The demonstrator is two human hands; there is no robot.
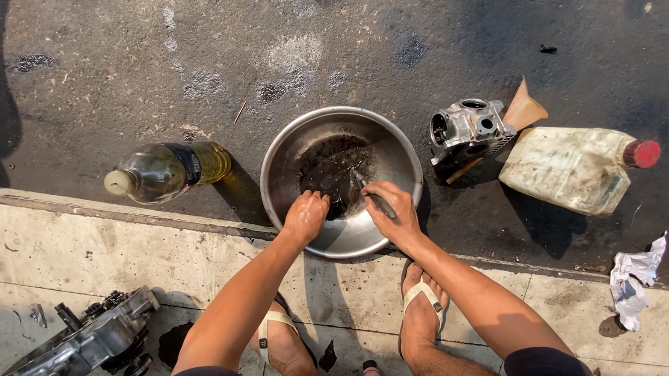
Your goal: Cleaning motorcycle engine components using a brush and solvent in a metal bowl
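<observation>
A round steel basin (393, 151) stands on the ground just past a concrete curb, with dark oily liquid at its bottom. My left hand (304, 216) reaches into the basin and grips a small dark metal part (335, 205) held in the liquid. My right hand (390, 206) is beside it, closed on the handle of a thin brush (372, 196) whose tip points at the dark part. Both hands hang over the near side of the basin, almost touching.
A plastic bottle of yellowish liquid (167, 170) lies left of the basin. Right of it sit a silver engine casting (468, 128), a tan funnel (524, 110) and a dirty jug with a red cap (574, 168). An engine cover (75, 350) lies at lower left, crumpled paper (636, 278) at right.
</observation>
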